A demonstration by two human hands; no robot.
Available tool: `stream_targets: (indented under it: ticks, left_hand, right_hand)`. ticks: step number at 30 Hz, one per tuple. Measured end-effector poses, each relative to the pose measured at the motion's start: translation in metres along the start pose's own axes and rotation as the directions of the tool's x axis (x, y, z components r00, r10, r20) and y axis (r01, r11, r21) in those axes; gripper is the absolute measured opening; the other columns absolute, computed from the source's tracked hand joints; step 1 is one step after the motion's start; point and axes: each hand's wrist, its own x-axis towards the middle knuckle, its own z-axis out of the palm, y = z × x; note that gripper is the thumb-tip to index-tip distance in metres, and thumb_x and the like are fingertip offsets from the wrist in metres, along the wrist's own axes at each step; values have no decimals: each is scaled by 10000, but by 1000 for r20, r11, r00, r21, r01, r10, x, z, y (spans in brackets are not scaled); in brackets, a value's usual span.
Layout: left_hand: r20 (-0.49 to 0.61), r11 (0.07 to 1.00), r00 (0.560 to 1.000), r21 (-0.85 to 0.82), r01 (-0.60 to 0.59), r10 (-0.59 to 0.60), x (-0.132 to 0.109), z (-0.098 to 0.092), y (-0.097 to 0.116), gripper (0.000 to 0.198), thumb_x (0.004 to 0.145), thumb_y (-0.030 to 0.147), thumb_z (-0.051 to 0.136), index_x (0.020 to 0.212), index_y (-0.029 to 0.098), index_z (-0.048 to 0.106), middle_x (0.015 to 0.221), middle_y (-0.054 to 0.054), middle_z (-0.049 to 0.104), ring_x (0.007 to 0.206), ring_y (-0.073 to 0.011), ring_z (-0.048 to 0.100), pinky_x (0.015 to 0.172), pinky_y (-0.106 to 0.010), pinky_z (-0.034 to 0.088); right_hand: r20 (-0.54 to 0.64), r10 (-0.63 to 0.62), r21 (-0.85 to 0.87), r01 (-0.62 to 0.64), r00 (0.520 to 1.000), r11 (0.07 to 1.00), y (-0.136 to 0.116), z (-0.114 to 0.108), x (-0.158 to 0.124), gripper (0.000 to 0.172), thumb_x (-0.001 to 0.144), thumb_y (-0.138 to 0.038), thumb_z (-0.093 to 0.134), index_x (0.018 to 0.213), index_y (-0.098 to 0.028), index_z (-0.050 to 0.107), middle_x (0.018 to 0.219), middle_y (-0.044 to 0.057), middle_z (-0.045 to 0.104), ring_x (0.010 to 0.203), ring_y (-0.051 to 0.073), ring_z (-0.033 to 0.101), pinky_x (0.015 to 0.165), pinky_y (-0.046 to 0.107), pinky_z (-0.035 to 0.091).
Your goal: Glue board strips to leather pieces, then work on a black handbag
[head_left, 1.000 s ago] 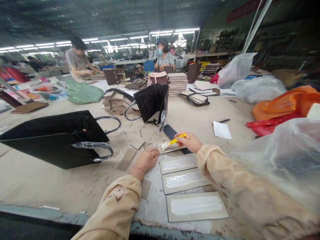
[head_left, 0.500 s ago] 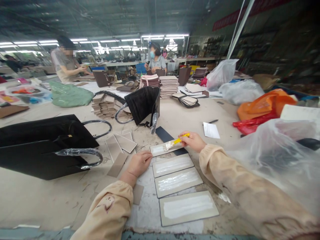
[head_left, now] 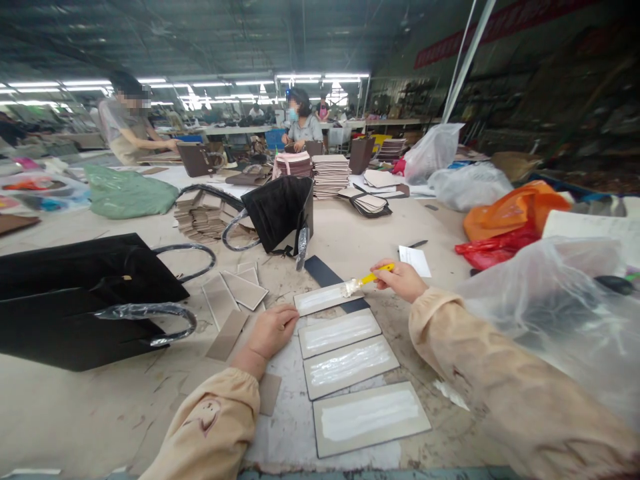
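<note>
My right hand (head_left: 404, 280) is closed round the yellow handle of a glue brush (head_left: 373, 275). Its bristles, thick with white paste, rest on the right part of a small beige panel (head_left: 320, 300) that bears a white streak. My left hand (head_left: 274, 328) has its fingers together and bent, the fingertips holding the panel's left end. Below that panel lie a second panel (head_left: 340, 331), a third panel (head_left: 350, 365) and a larger front panel (head_left: 373, 417), all dark-edged and coated white down the middle. A dark strip (head_left: 323, 272) lies partly under the brushed panel.
Bare beige panels (head_left: 243, 290) lie left of my hands. Black handbags (head_left: 277, 213) with wrapped handles stand beyond and at far left. Stacked panels (head_left: 330, 177), a green bag (head_left: 133, 193) and clear plastic (head_left: 555, 293) surround the work. Two people work across the table.
My right hand has drawn the brush rightward along the panel, toward its right end, and the white streak behind it shows longer. My left hand stays at the panel's left end.
</note>
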Motion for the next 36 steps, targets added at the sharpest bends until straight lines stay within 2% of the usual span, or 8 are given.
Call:
stream_targets:
  ticks: [8,13,16,19,23,26,31,36]
  left_hand:
    - [-6,1000,1000,-1,-6,6,0,1,-1,206,846,195,494,850,210,700,935,-36,704,846,-132,643,793,-241,520]
    - [3,1000,1000,1,-2,2,0,0,-1,199,836,179,504,855,210,700,942,-34,702,854,-134,640,803,-243,518]
    - [16,1000,1000,3,0,0,-1,0,0,199,832,173,507,861,209,701,950,-38,700,852,-134,639,804,-245,516]
    - [19,1000,1000,4,1,-1,-1,0,1,202,838,178,503,863,208,701,956,-39,699,856,-137,638,802,-250,516]
    - [16,1000,1000,-2,2,-2,0,-1,2,207,845,186,496,867,212,701,955,-39,699,865,-141,637,806,-259,518]
    - [20,1000,1000,-6,0,0,0,0,1,206,842,186,498,866,212,701,948,-40,701,856,-142,640,796,-261,522]
    - [29,1000,999,-9,17,-17,-2,1,-1,205,845,196,498,869,214,701,964,-38,697,866,-143,637,812,-262,518]
    - [18,1000,1000,-2,16,-15,-2,2,-2,196,834,188,511,860,213,704,953,-36,699,860,-144,639,806,-260,520]
  right_hand:
    - [-56,-4,-65,1,998,998,4,-13,-3,129,737,-206,589,845,-151,632,672,14,654,516,103,613,508,192,518]
    - [-129,-104,-105,91,986,990,-3,-14,-10,143,725,-251,606,831,-159,631,726,22,663,519,103,617,485,182,497]
    - [-151,-146,25,152,978,988,-12,2,-13,184,733,-307,612,845,-161,622,776,31,669,552,110,627,517,199,514]
    - [-19,-151,141,153,988,978,-22,31,-15,213,733,-329,625,863,-160,622,777,32,670,549,106,619,539,204,518]
    - [153,-135,105,120,979,987,-31,69,-15,183,732,-293,621,866,-170,638,695,2,652,550,101,618,537,180,505]
    - [218,-100,59,89,971,994,-33,81,-13,149,730,-254,607,853,-177,644,637,-22,628,535,94,615,521,164,499]
    - [264,-105,-24,115,959,993,-26,65,-6,144,722,-201,586,847,-175,653,603,-28,625,530,93,615,497,149,482]
    - [165,-86,-84,101,983,991,-16,33,-2,124,734,-195,582,839,-163,640,596,-18,632,520,99,615,498,162,501]
